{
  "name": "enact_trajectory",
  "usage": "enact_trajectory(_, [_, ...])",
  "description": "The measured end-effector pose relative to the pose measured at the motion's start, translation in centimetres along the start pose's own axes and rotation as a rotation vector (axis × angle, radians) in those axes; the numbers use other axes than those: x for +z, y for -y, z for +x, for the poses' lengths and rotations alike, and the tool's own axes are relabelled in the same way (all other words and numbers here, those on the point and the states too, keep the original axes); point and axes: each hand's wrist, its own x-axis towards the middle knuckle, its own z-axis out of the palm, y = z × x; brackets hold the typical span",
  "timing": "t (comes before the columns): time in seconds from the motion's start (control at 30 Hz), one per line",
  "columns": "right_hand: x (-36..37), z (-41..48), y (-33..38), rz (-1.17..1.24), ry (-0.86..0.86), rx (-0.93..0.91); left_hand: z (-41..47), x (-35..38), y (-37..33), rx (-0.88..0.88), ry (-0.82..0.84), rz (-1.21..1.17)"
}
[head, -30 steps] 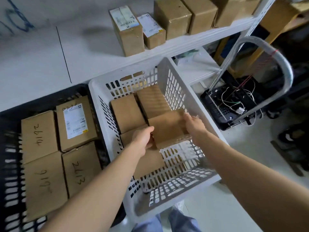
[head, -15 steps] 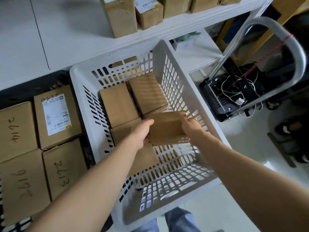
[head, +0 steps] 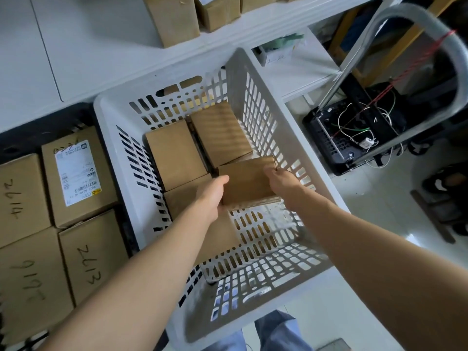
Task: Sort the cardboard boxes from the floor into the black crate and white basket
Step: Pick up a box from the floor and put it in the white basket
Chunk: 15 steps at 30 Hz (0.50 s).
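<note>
From the head camera, looking down: both arms reach into the white basket [head: 116, 138]. Between the hands is a plain cardboard box [head: 247, 182], held flat over the basket's right half, near its right wall. The left hand [head: 211, 196] presses the box's left edge, fingers curled under and out of sight, thumb along the top. The right hand [head: 282, 179] grips the right edge, its fingers [head: 269, 168] wrapped over the far corner. Both hands are closed on the box; whether its underside touches the basket floor I cannot tell.

Three more boxes sit in the basket: one at back left [head: 174, 153], one at back right [head: 220, 133] just beside it, and a third [head: 182, 198] under the left wrist, partly hidden.

Left of the basket, touching it, is the black crate [head: 38, 133], packed with bigger boxes. One carries a white label [head: 77, 172]; the others show handwritten numbers, "2614" [head: 12, 197], "2613" [head: 88, 266] and one partly cut off by the frame [head: 27, 279].

Behind runs a white shelf [head: 83, 54] with further boxes [head: 174, 21] standing on it. To the right, on the floor, a black device [head: 339, 143] with loose wires, and a grey curved cart handle [head: 430, 26] arching over it.
</note>
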Motion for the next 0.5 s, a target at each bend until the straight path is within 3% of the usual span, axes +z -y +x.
enact_trajectory(0.5, [0.3, 1.2, 0.2, -0.221, 0.026, 0.000, 0.2, 0.5, 0.6, -0.074, -0.004, 0.074])
